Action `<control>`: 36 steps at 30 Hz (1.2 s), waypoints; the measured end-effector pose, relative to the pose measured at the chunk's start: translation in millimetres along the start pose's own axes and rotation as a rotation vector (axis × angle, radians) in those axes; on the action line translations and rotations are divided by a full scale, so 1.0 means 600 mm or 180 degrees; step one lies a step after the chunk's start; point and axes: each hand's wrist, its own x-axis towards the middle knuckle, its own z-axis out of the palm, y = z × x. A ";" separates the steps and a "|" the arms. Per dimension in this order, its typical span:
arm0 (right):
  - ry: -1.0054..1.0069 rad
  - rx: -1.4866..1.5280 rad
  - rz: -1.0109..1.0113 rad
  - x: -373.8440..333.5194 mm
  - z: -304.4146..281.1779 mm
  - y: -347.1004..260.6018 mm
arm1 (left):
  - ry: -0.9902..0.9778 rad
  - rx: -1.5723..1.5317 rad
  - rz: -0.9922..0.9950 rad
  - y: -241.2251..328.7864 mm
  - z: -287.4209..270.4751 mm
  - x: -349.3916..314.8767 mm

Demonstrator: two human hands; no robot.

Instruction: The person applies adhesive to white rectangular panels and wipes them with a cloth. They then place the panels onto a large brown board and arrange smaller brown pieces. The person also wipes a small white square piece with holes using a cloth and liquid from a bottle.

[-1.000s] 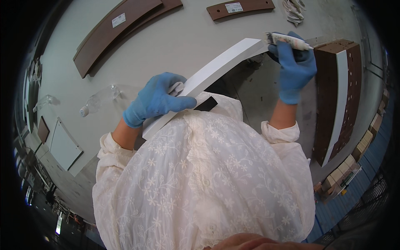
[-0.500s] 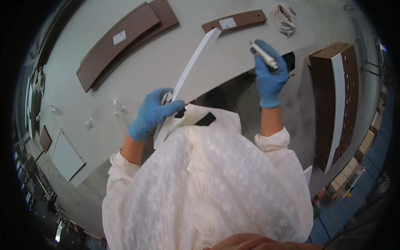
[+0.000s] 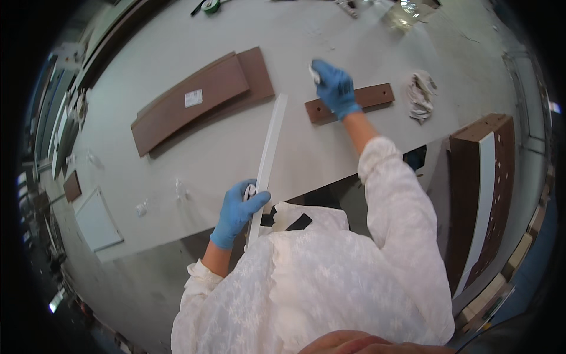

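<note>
A long white strip [image 3: 271,141] slants from my chest out over the table. My left hand [image 3: 236,206], in a blue glove, is closed round its near part, and a small crumpled white piece [image 3: 250,192], perhaps cloth, is tucked in the same grip. Beyond the strip's far end, to its right, my gloved right hand [image 3: 336,88] is raised over the table with fingers curled. A white tube [image 3: 314,74] peeks out at its fingertips; the rest is hidden by the hand. Below that hand a short brown bar with holes [image 3: 374,96] lies on the table.
Stacked brown curved panels [image 3: 194,97] lie left of the strip. A crumpled rag [image 3: 421,97] is to the right, and a brown panel assembly with a white edge [image 3: 480,200] stands beyond the gap. Clear plastic pieces [image 3: 181,190] and a white panel [image 3: 97,221] are near left.
My right hand has moved forward and left with the tube, now over the brown bar. The view has tilted up, showing more of the far table. My left hand keeps its hold.
</note>
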 end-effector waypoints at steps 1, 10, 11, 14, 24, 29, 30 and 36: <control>0.0568 0.0024 -0.0438 0.035 0.034 0.024 | 0.0139 -0.0059 -0.0096 -0.002 0.008 0.003; -0.0530 0.1639 0.0851 0.062 0.028 -0.101 | 0.0375 -0.1316 0.0149 0.014 0.026 0.029; -0.1367 0.2423 0.1788 0.027 -0.006 -0.140 | 0.0339 -0.1516 0.0364 0.019 0.025 0.027; -0.2174 0.3154 0.2521 -0.060 -0.082 -0.245 | 0.0418 -0.1874 0.0952 0.033 0.015 0.020; -0.1037 0.5515 0.4187 -0.165 -0.112 -0.407 | -0.0014 -0.1519 0.1420 0.030 -0.047 -0.028; 0.0895 0.4677 0.3783 -0.118 -0.176 -0.407 | 0.0324 -0.0618 0.1652 0.035 -0.082 -0.068; 0.0597 0.4142 0.3353 -0.105 -0.202 -0.407 | 0.0347 -0.0660 0.1643 0.036 -0.087 -0.080; 0.0271 0.2985 0.2038 -0.061 -0.270 -0.521 | 0.0158 -0.0510 0.1104 0.037 -0.078 -0.152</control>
